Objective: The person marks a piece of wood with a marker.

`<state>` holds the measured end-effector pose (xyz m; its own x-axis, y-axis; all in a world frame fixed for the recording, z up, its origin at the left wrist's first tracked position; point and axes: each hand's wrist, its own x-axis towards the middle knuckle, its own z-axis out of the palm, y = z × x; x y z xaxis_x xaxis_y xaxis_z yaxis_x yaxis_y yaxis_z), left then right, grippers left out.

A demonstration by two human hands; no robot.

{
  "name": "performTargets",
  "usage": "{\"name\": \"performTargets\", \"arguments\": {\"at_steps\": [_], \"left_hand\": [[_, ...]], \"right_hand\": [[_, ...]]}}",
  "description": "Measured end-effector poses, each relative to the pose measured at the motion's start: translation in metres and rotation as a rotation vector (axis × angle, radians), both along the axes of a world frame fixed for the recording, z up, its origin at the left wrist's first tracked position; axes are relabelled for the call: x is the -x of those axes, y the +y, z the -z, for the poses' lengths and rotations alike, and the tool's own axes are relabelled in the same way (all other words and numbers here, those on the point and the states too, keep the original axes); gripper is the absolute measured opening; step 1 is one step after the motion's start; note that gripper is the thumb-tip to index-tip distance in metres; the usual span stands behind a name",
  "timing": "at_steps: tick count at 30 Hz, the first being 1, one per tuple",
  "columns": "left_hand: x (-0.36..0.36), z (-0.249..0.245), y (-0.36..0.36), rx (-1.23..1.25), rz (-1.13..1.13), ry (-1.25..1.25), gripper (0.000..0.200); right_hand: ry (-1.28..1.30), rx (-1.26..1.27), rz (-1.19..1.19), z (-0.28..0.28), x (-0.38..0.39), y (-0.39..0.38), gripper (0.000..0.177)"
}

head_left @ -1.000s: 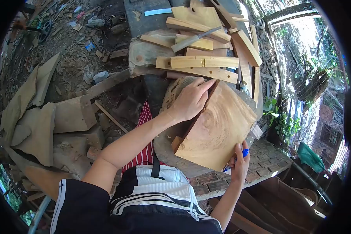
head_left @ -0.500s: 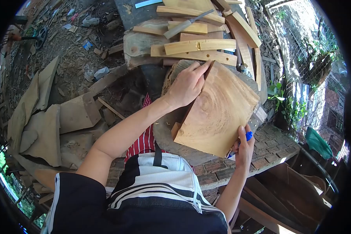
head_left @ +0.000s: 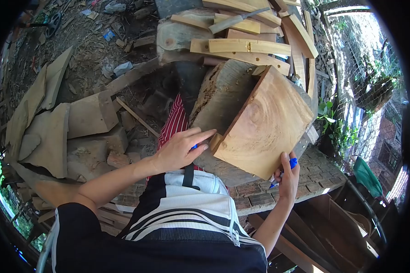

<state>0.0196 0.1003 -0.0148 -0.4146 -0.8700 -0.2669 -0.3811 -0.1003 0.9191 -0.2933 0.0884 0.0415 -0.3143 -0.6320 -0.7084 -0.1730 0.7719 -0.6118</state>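
Note:
A broad wooden board with swirling grain lies slantwise over a rough wood slab. Under its left corner shows a small wood block. My left hand is beside that corner, index finger stretched toward the block; a small blue piece, perhaps a marker cap, shows between thumb and fingers. At the board's lower right edge, my right hand grips a blue marker, its tip pointing down to the left. The right thumb rests against the board's edge.
Curved wood strips and a chisel-like tool lie on the bench beyond. Wood offcuts are piled on the left. A brick-patterned ledge runs along the near side, and wire fencing stands at right.
My left hand has left the board's upper left edge and come down toward me, near the lower left corner. My right hand stays at the board's edge, the marker tip now more visible.

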Motion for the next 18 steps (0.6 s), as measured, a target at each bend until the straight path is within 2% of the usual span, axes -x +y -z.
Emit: {"name": "performTargets", "arguments": {"at_steps": [4, 7, 10, 18], "left_hand": [[0.004, 0.011, 0.006, 0.111, 0.108, -0.01, 0.052], [0.004, 0.016, 0.006, 0.098, 0.139, 0.017, 0.058], [0.006, 0.03, 0.006, 0.213, 0.098, 0.063, 0.062], [0.008, 0.026, 0.006, 0.257, 0.124, 0.016, 0.061]], "right_hand": [[-0.028, 0.018, 0.008, 0.002, 0.002, 0.001, 0.041], [-0.07, 0.031, 0.017, 0.006, 0.007, 0.004, 0.041], [-0.079, 0.028, 0.005, 0.005, 0.006, 0.003, 0.04], [-0.082, 0.044, 0.007, 0.004, 0.001, 0.003, 0.037]]}}
